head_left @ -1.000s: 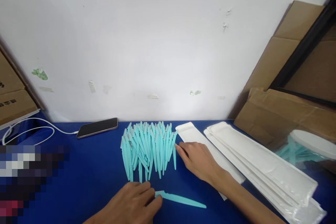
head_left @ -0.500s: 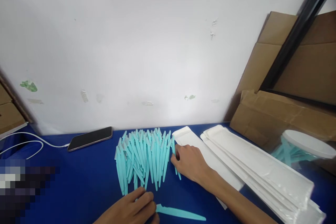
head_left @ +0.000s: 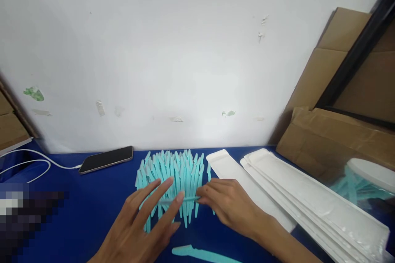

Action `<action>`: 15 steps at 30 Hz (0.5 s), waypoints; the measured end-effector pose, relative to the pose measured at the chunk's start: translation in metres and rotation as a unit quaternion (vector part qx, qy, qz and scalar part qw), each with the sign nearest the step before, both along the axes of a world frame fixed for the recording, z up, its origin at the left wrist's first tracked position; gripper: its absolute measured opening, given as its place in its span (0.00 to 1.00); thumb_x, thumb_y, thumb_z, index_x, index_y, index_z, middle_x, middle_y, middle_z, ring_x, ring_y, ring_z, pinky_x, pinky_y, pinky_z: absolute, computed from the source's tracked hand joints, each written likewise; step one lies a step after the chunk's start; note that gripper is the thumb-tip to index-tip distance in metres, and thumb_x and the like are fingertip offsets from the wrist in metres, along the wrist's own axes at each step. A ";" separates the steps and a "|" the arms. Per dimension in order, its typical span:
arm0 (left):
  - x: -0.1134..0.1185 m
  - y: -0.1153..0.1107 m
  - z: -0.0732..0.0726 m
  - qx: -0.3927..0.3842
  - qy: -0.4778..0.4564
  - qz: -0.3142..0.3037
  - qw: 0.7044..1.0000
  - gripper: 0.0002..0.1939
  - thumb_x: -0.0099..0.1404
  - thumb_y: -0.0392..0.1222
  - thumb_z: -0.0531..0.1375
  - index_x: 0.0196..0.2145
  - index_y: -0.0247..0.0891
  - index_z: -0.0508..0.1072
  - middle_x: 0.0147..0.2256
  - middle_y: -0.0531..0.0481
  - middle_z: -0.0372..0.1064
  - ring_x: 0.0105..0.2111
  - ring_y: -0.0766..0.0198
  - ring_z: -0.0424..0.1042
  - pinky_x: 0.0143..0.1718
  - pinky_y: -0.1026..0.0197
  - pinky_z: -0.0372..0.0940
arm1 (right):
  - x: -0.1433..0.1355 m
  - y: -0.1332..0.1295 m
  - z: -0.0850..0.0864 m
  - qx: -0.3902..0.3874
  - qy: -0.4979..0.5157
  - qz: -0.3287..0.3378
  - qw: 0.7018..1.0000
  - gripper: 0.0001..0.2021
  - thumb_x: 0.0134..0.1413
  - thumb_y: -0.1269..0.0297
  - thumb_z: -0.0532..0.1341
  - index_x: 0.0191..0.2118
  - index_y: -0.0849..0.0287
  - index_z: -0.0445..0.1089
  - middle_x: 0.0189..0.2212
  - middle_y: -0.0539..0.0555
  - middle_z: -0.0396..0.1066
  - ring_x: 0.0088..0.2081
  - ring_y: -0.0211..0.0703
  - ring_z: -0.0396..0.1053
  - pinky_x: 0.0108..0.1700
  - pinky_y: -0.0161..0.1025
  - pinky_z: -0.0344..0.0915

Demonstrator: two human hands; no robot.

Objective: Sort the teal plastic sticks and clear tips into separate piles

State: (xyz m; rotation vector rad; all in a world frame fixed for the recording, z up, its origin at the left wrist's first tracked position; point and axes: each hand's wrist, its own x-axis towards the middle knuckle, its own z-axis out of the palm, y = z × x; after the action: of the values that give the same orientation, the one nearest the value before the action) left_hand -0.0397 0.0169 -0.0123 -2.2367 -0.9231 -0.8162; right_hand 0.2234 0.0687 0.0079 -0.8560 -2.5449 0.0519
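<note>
Head view: a thin turquoise razor [head_left: 191, 199] is held crosswise above the near part of a razor pile [head_left: 187, 176], its right end pinched between the thumb and fingers of the right hand [head_left: 233, 205]. The left hand [head_left: 135, 224] is spread over the pile, fingers apart; whether the crosswise razor is touched by it cannot be told. The piled razors are slim, notched and tapered, with greyish edges along their heads, which are mostly turned towards the wall [head_left: 197, 57]. A lone razor [head_left: 203, 253] is laid nearer the person, its tip cut off by the frame.

The far edge of the blue table [head_left: 86, 213] is bordered by the wall. The right side is taken up by white envelopes [head_left: 302, 197] and a cardboard box [head_left: 336, 144]. Most room for moving is offered left of the pile, on the stretch before the phone [head_left: 106, 159].
</note>
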 end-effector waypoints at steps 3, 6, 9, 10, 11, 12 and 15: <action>0.002 0.005 -0.003 -0.018 -0.002 -0.021 1.000 0.23 0.70 0.35 0.60 0.61 0.35 0.67 0.38 0.46 0.77 0.41 0.55 0.72 0.42 0.51 0.65 | 0.000 -0.001 -0.003 0.074 -0.044 0.034 0.996 0.12 0.71 0.64 0.50 0.44 0.57 0.71 0.29 0.50 0.74 0.31 0.42 0.69 0.30 0.41 0.60; 0.000 0.009 -0.005 -0.041 -0.023 -0.055 0.997 0.21 0.68 0.30 0.62 0.58 0.30 0.69 0.30 0.50 0.73 0.34 0.61 0.67 0.37 0.54 0.62 | 0.010 0.007 0.001 0.063 -0.037 0.030 0.997 0.12 0.71 0.65 0.51 0.43 0.58 0.72 0.32 0.52 0.76 0.32 0.42 0.69 0.33 0.41 0.62; -0.005 0.009 -0.002 -0.054 -0.055 -0.080 0.994 0.20 0.66 0.25 0.61 0.56 0.28 0.70 0.29 0.49 0.71 0.34 0.61 0.65 0.36 0.55 0.60 | 0.025 0.016 0.010 -0.047 0.007 -0.014 0.999 0.12 0.70 0.61 0.54 0.42 0.56 0.75 0.36 0.51 0.77 0.36 0.41 0.71 0.38 0.38 0.64; -0.006 0.009 -0.001 -0.057 -0.061 -0.088 0.993 0.20 0.66 0.24 0.60 0.55 0.27 0.70 0.29 0.49 0.71 0.34 0.61 0.64 0.35 0.55 0.60 | 0.029 0.018 0.013 -0.105 0.018 -0.027 0.994 0.12 0.69 0.58 0.56 0.41 0.54 0.76 0.35 0.50 0.77 0.36 0.40 0.72 0.37 0.37 0.64; -0.006 0.008 0.001 -0.059 -0.063 -0.099 0.991 0.19 0.65 0.23 0.60 0.54 0.26 0.71 0.30 0.48 0.71 0.34 0.60 0.64 0.35 0.56 0.60 | 0.032 0.018 0.016 -0.168 0.021 -0.033 0.985 0.11 0.67 0.56 0.58 0.40 0.53 0.77 0.34 0.49 0.78 0.35 0.39 0.72 0.36 0.36 0.64; -0.006 0.006 0.002 -0.058 -0.061 -0.117 0.990 0.18 0.65 0.23 0.59 0.53 0.26 0.71 0.29 0.48 0.70 0.33 0.61 0.64 0.35 0.56 0.60 | 0.035 0.018 0.018 -0.227 0.015 -0.028 0.973 0.11 0.65 0.55 0.60 0.38 0.52 0.78 0.33 0.48 0.78 0.33 0.38 0.72 0.34 0.35 0.64; -0.002 -0.002 0.006 -0.059 -0.029 -0.192 0.979 0.14 0.66 0.24 0.55 0.47 0.26 0.73 0.26 0.49 0.69 0.29 0.63 0.63 0.32 0.57 0.61 | 0.037 0.014 0.020 -0.342 -0.024 0.012 0.939 0.11 0.59 0.52 0.64 0.36 0.53 0.79 0.29 0.47 0.77 0.28 0.37 0.71 0.29 0.33 0.61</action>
State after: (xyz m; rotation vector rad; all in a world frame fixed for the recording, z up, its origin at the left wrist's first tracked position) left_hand -0.0422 0.0150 -0.0059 -2.5498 -0.5828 -1.0232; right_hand 0.2600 0.0829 0.0281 -1.0699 -2.5949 0.9814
